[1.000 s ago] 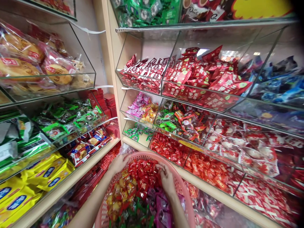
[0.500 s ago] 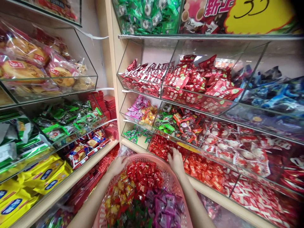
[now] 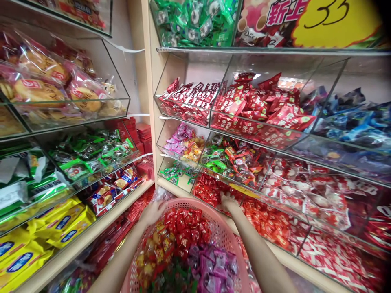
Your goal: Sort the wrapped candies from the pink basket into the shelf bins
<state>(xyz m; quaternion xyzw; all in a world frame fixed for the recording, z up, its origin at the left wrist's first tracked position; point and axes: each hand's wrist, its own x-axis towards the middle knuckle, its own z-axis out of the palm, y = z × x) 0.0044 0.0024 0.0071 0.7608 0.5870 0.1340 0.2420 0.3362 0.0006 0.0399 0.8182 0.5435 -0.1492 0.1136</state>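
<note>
My left hand (image 3: 153, 212) is closed on the far left rim of a pink perforated plastic basket (image 3: 241, 260). Inside the basket lie separate heaps of wrapped candies: red ones (image 3: 187, 228), yellow ones (image 3: 157, 248), purple ones (image 3: 216, 264) and dark green ones (image 3: 174, 276). Past the basket's right rim, my right hand (image 3: 229, 202) reaches into a low clear bin of small red wrapped candies (image 3: 207, 189). Its fingers look slightly apart and touch or hover just over those candies; their tips are partly lost among them. No candy shows in that hand.
Clear bins line the shelves on both sides. Orange-red candies (image 3: 265, 221) lie right of my right hand, beneath a clear bin front with a yellow label (image 3: 244, 190). Yellow packets (image 3: 61, 224) fill the lower left. A wooden post (image 3: 152, 93) stands at the corner.
My right hand has shifted slightly right, and its forearm has swung away from the basket's rim. The left hand stays on the rim. The view has shifted a little.
</note>
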